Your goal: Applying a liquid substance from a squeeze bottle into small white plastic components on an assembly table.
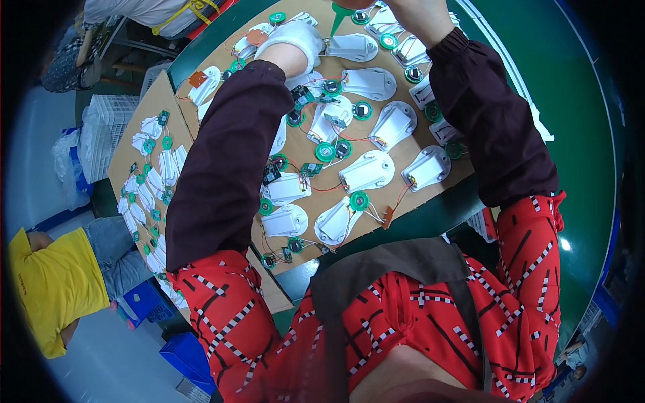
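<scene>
Thing in hand: a white oval plastic housing shell (353,47) near the far edge of the brown cardboard sheet (393,151), its long axis running left to right.
Nozzle: a green pointed dispenser tip (338,17) slants down toward the shell's left end, just above it.
Left hand (295,37): white-gloved, resting just left of the shell, touching or nearly so; finger spread cannot be told.
Right hand (393,5): mostly cut off at the top edge, above and right of the shell; its grip cannot be told.
Nearer hand: the left.
Around: more white shells, green round circuit boards (359,200) and red wires (356,138) on the cardboard, over a green table (571,134).
</scene>
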Action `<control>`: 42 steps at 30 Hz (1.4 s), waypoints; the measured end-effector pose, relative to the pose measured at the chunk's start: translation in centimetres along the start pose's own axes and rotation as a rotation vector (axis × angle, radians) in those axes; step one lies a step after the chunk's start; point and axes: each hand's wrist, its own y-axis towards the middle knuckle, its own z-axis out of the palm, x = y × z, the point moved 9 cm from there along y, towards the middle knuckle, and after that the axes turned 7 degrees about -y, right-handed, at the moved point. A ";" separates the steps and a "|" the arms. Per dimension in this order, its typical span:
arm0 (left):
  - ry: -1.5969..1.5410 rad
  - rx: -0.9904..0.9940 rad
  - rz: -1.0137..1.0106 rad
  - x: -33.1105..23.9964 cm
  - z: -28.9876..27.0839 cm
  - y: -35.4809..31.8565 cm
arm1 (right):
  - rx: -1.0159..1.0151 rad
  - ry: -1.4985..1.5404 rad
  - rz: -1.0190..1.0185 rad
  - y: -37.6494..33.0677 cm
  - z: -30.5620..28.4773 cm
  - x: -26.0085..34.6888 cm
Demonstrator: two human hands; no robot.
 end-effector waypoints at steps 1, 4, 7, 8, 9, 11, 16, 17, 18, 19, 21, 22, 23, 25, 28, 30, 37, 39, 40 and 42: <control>0.000 0.002 -0.001 0.0 0.1 0.0 | 0.001 0.002 0.001 -0.1 0.0 0.2; -0.001 0.008 -0.030 0.2 0.2 -0.1 | 0.019 -0.081 0.020 -0.1 0.2 0.3; -0.014 0.048 -0.063 0.2 0.3 0.0 | 0.012 -0.119 0.021 0.0 0.3 0.4; -0.006 0.063 -0.066 0.2 0.4 0.0 | 0.028 -0.137 0.018 0.1 0.4 0.5; 0.001 0.079 -0.068 0.2 0.4 0.0 | 0.044 -0.154 0.016 0.1 0.6 0.6; 0.003 0.062 -0.060 0.3 0.6 0.0 | 0.032 -0.207 0.012 0.0 0.7 0.8; 0.001 -0.014 -0.046 0.1 0.2 -0.2 | 0.045 -0.104 0.019 -0.2 0.6 0.9; -0.001 -0.022 -0.042 0.0 0.0 -0.1 | 0.037 -0.118 0.024 -0.2 0.4 0.9; -0.004 -0.031 -0.037 -0.1 -0.3 -0.1 | 0.028 -0.134 0.029 -0.2 0.1 0.9; -0.003 -0.029 -0.042 0.0 -0.2 -0.2 | 0.030 -0.130 0.027 -0.2 0.3 0.9; 0.009 -0.017 -0.062 0.3 0.0 -0.4 | 0.067 -0.062 0.062 -0.4 1.0 0.6; 0.011 -0.015 -0.067 0.5 0.1 -0.5 | 0.069 -0.057 0.060 -0.4 1.1 0.5; 0.011 -0.008 -0.064 0.3 0.1 -0.6 | 0.070 -0.024 0.042 -0.4 1.1 0.4; 0.011 -0.005 -0.058 0.2 0.1 -0.5 | 0.069 0.005 0.023 -0.4 0.8 0.5; -0.008 -0.016 -0.058 0.3 0.3 0.1 | 0.072 -0.101 0.013 -0.2 0.3 0.7; -0.025 -0.035 -0.064 0.4 0.3 0.2 | 0.089 0.032 0.046 -0.2 0.3 0.2; 0.015 -0.048 0.003 -0.4 -0.7 -0.5 | -0.048 0.277 0.249 0.5 -4.0 -0.3; 0.020 -0.020 -0.027 0.1 0.2 0.2 | -0.125 0.676 0.332 1.0 -6.4 -1.6; 0.024 -0.013 -0.035 0.4 0.7 0.0 | -0.291 0.508 0.296 0.3 -7.2 0.6; -0.096 -0.044 -0.032 0.3 -0.3 -0.1 | 0.014 0.731 0.142 2.6 -14.8 -3.1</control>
